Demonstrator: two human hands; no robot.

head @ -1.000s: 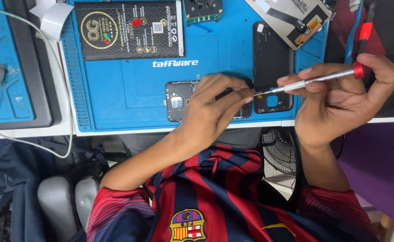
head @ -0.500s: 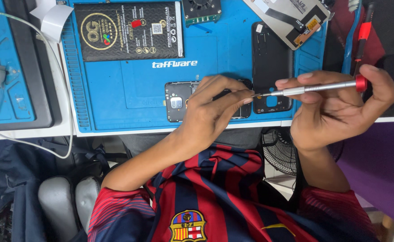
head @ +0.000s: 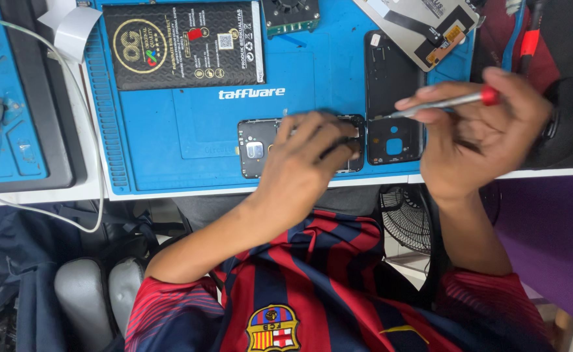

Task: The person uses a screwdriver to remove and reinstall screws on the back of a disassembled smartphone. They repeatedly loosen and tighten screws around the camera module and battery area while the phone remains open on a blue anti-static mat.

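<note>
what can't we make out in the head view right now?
- Middle of the opened phone: covered by the left hand.
- Left hand fingertips: motion-blurred, contact unclear.
- Screwdriver tip: too small to tell whether it touches the black back cover.
- Circuit board and display panel: cut off by the top edge.

Bare blue mat (head: 169,150) left of opened phone (head: 254,146), black back cover (head: 391,85) crowding its right
</note>
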